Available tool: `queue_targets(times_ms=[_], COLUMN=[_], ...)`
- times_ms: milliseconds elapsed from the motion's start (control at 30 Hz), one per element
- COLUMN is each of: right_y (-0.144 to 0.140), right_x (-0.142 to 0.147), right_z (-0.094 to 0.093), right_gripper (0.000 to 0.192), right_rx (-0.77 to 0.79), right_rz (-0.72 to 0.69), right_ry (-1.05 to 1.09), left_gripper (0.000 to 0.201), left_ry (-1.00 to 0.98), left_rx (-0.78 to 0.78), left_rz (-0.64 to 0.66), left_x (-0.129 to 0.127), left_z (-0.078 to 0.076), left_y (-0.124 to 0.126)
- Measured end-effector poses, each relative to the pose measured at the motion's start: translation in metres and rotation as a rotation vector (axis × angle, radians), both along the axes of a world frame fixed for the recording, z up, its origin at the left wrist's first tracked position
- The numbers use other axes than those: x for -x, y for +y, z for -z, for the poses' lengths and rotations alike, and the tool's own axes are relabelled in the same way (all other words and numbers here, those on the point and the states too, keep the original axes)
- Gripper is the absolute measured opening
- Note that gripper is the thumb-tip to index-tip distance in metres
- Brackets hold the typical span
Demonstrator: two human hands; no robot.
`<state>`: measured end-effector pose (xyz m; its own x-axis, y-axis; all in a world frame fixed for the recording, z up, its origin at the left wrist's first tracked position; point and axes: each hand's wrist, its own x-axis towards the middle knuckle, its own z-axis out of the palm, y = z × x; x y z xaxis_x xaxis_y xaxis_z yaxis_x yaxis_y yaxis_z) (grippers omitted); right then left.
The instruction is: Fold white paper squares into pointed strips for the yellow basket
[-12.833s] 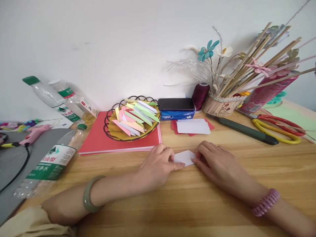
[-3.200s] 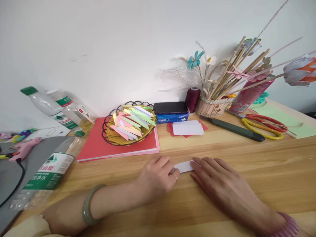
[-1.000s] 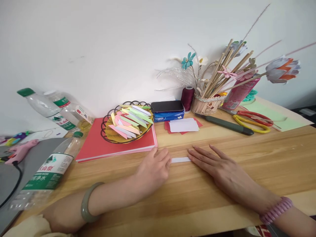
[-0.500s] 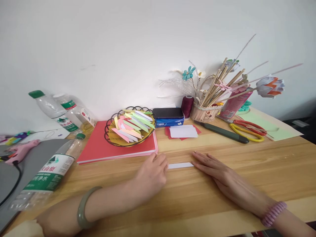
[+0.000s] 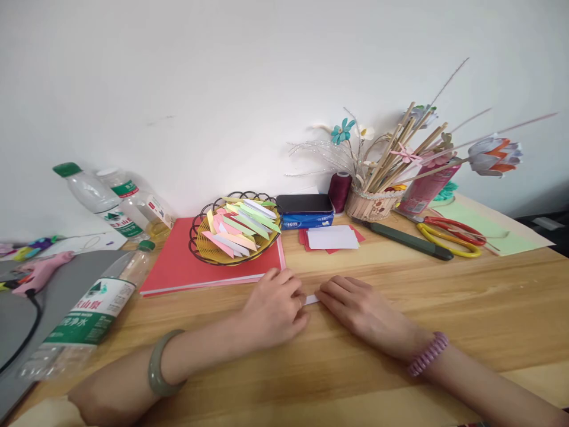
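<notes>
both hands down flat on the wooden table (image 5: 466, 308) now, close together, fingers curled inward. the left hand (image 5: 273, 308) and the right hand (image 5: 355, 305) press on a white folded paper strip (image 5: 311, 299), and only a sliver of it shows in the gap between them, lying in front of the red folder (image 5: 178, 261). whether the fingertips pinch the strip or just bear down on it, can't tell, they cover nearly all of it

risk here, as i read it: the strip is thin and mostly hidden, so uneven pressure from one hand could skew the crease or let the paper slide on the smooth wood. a sleeve or forearm sweeping left could also nudge the lying water bottle (image 5: 89, 308)

containers now: the wire basket (image 5: 198, 228) sits on the folder, heaped with folded paper strips in pink, green, yellow and white. the stick-built pot (image 5: 371, 204) at the back holds bamboo sticks and paper flowers, leaning right
</notes>
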<state>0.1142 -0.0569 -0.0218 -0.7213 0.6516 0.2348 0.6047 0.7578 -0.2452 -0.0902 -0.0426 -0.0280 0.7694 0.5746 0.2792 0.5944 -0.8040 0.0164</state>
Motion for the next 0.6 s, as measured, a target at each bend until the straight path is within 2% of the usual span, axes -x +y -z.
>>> queue_targets(times_ms=[133,233,333,433,600], right_y=[0.005,0.002,-0.002,-0.007,-0.012], right_x=[0.001,0.002,0.007,0.015,0.022], right_z=[0.001,-0.005,-0.012,-0.016,-0.012], right_gripper=[0.024,0.022,0.028,0.035,0.042], right_rx=[0.096,0.234,0.405,0.567,0.726], right_rz=[0.076,0.167,0.167,0.134,0.131], right_ry=[0.076,0.161,0.249,0.346,0.459], left_gripper=[0.015,0.009,0.005,0.007,0.012], left_ry=[-0.272,-0.578,-0.781,-0.866,-0.904], left_rx=[0.153,0.425,0.673,0.833,0.909], left_rz=[-0.04,-0.113,-0.181,-0.226,-0.214], left_x=[0.0,-0.003,-0.007,-0.01,-0.01], left_z=[0.001,-0.003,-0.011,-0.018,-0.022], left_y=[0.007,0.007,0.005,0.0,-0.005])
